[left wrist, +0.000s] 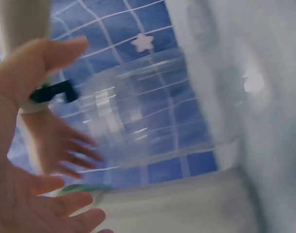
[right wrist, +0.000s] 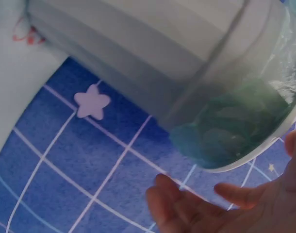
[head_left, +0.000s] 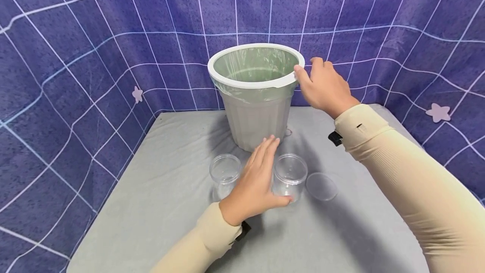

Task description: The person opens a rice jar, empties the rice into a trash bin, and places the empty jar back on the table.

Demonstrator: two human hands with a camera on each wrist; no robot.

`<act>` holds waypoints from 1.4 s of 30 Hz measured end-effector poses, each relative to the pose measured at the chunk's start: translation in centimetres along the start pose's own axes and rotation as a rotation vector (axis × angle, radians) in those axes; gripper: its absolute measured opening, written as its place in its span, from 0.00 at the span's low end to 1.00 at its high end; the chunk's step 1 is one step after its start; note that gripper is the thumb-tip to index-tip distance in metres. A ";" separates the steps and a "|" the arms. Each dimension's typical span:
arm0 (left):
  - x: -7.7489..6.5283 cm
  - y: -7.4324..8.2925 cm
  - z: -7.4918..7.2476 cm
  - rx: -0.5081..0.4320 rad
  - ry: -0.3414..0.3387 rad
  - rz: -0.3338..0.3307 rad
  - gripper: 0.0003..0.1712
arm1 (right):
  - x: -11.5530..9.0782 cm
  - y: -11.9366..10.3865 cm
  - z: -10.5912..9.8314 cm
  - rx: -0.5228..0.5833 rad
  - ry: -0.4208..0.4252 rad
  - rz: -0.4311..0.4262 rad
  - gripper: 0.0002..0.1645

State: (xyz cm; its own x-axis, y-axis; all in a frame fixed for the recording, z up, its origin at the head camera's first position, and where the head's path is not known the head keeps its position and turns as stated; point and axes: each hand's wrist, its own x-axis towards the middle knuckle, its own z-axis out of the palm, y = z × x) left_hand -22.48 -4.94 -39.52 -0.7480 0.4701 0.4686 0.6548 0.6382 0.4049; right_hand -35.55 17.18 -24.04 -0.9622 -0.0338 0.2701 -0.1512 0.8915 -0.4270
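Observation:
My left hand (head_left: pixel 257 184) stands between two clear plastic jars, fingers straight and thumb spread in front of the right-hand jar (head_left: pixel 291 174). In the left wrist view a gap shows between the palm and that jar (left wrist: pixel 143 111). The other jar (head_left: pixel 225 172) sits behind the left hand's wrist side, both jars uncovered. At the right of the grey bin (head_left: pixel 255 117) hovers my right hand (head_left: pixel 326 85), fingers loosely bent and holding nothing. Its thumb is near the bin's white rim (head_left: pixel 261 83); I cannot tell from the head view whether they touch.
A clear round lid (head_left: pixel 321 186) lies flat on the grey cloth-covered table (head_left: pixel 144 205), right of the jars. The bin has a thin green liner bag (head_left: pixel 246 64) folded over its edge. Purple-blue grid fabric (head_left: pixel 182 70) with stars hangs around the back and sides.

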 end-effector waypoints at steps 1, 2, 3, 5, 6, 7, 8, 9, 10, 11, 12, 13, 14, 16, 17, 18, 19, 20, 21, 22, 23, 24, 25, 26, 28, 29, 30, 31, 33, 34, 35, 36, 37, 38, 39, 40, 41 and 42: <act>0.0 0.2 -0.7 0.044 0.019 0.032 0.78 | -0.1 0.4 0.1 0.013 0.009 -0.021 0.56; 0.0 0.3 -1.5 0.087 0.038 0.060 0.77 | -0.1 0.8 0.3 0.027 0.018 -0.041 0.55; 0.1 0.3 -2.3 0.114 0.048 0.072 0.75 | -0.2 1.2 0.4 0.036 0.029 -0.065 0.53; 0.3 -0.3 -3.9 0.150 0.052 0.061 0.71 | -0.3 2.1 0.8 0.044 0.054 -0.108 0.50; 0.5 -0.8 -4.8 0.167 0.048 0.045 0.68 | -0.4 2.6 1.0 0.044 0.067 -0.132 0.49; 0.7 -1.4 -5.6 0.186 0.044 0.022 0.65 | -0.5 3.0 1.2 0.040 0.077 -0.152 0.48; 0.9 -2.0 -6.5 0.205 0.035 -0.010 0.63 | -0.7 3.4 1.3 0.028 0.083 -0.168 0.47; 1.2 -2.7 -7.4 0.223 0.026 -0.048 0.61 | -0.8 3.8 1.5 0.013 0.087 -0.185 0.46; 1.4 -3.4 -8.2 0.245 0.015 -0.088 0.60 | -1.0 4.2 1.5 0.000 0.087 -0.199 0.46; 1.7 -4.1 -9.1 0.268 0.003 -0.123 0.58 | -1.2 4.5 1.6 -0.014 0.081 -0.212 0.45; 1.9 -4.8 -9.9 0.289 -0.006 -0.156 0.57 | -1.5 4.8 1.6 -0.027 0.074 -0.222 0.45; 2.2 -5.5 -10.6 0.311 -0.013 -0.185 0.56 | -1.7 5.1 1.6 -0.042 0.063 -0.228 0.45; 2.4 -6.1 -11.2 0.334 -0.023 -0.211 0.55 | -2.0 5.4 1.6 -0.056 0.056 -0.234 0.46; 2.8 -7.4 -12.4 0.375 -0.047 -0.246 0.54 | -2.5 5.9 1.5 -0.078 0.045 -0.239 0.46; 3.0 -8.0 -12.8 0.389 -0.059 -0.256 0.53 | -2.7 6.2 1.5 -0.094 0.041 -0.244 0.47; 3.1 -8.5 -13.2 0.405 -0.071 -0.267 0.53 | -2.9 6.4 1.4 -0.112 0.039 -0.249 0.47; 3.3 -9.0 -13.5 0.417 -0.086 -0.279 0.53 | -3.2 6.6 1.4 -0.133 0.036 -0.256 0.48; 3.4 -9.5 -13.7 0.429 -0.101 -0.289 0.54 | -3.4 6.8 1.3 -0.154 0.031 -0.261 0.48; 3.6 -9.9 -13.9 0.437 -0.117 -0.299 0.54 | -3.6 7.0 1.3 -0.172 0.018 -0.260 0.48; 3.8 -10.3 -14.0 0.444 -0.129 -0.310 0.55 | -3.8 7.1 1.2 -0.191 0.003 -0.258 0.49; 3.9 -10.7 -14.1 0.458 -0.141 -0.319 0.55 | -3.9 7.2 1.2 -0.209 -0.016 -0.251 0.49; 4.1 -11.1 -14.2 0.472 -0.150 -0.327 0.56 | -4.1 7.4 1.1 -0.227 -0.034 -0.243 0.50; 4.3 -11.5 -14.2 0.485 -0.159 -0.335 0.57 | -4.2 7.5 1.1 -0.245 -0.057 -0.232 0.51; 4.5 -11.8 -14.2 0.496 -0.167 -0.343 0.57 | -4.4 7.6 1.1 -0.262 -0.081 -0.219 0.52; 4.8 -12.3 -14.2 0.508 -0.182 -0.362 0.58 | -4.6 7.7 1.1 -0.295 -0.119 -0.203 0.53; 5.0 -12.5 -14.2 0.514 -0.193 -0.373 0.59 | -4.7 7.8 1.2 -0.307 -0.141 -0.194 0.54; 5.1 -12.7 -14.3 0.515 -0.203 -0.386 0.60 | -4.7 7.9 1.2 -0.317 -0.163 -0.186 0.55; 5.2 -12.8 -14.4 0.514 -0.217 -0.401 0.61 | -4.8 7.9 1.3 -0.322 -0.189 -0.175 0.56; 5.3 -13.0 -14.6 0.505 -0.244 -0.431 0.63 | -4.9 8.0 1.4 -0.318 -0.237 -0.150 0.58; 5.4 -13.0 -14.7 0.502 -0.258 -0.444 0.65 | -4.9 8.1 1.5 -0.312 -0.262 -0.134 0.59; 5.5 -13.0 -14.9 0.500 -0.270 -0.456 0.66 | -4.9 8.2 1.5 -0.308 -0.281 -0.123 0.60; 5.5 -13.0 -15.0 0.496 -0.280 -0.467 0.67 | -4.9 8.3 1.5 -0.305 -0.293 -0.115 0.61; 5.6 -13.0 -15.2 0.494 -0.290 -0.475 0.68 | -4.9 8.3 1.5 -0.303 -0.302 -0.110 0.61; 5.6 -13.0 -15.3 0.497 -0.296 -0.478 0.68 | -4.9 8.4 1.5 -0.302 -0.308 -0.106 0.61; 5.6 -12.9 -15.4 0.500 -0.299 -0.479 0.68 | -4.8 8.5 1.5 -0.301 -0.311 -0.101 0.62; 5.6 -12.9 -15.5 0.505 -0.301 -0.479 0.69 | -4.8 8.5 1.5 -0.302 -0.313 -0.098 0.62; 5.6 -12.9 -15.5 0.509 -0.301 -0.477 0.69 | -4.8 8.6 1.5 -0.303 -0.313 -0.096 0.62; 5.5 -12.9 -15.5 0.514 -0.302 -0.475 0.69 | -4.8 8.6 1.5 -0.303 -0.314 -0.094 0.63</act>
State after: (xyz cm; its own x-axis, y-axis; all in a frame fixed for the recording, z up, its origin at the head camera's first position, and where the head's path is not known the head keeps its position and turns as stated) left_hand -33.35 -20.01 -29.93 -0.9823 0.1733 0.0705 0.1775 0.9824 0.0586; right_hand -32.59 24.36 -30.29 -0.9766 -0.2149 0.0005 -0.2132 0.9685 -0.1283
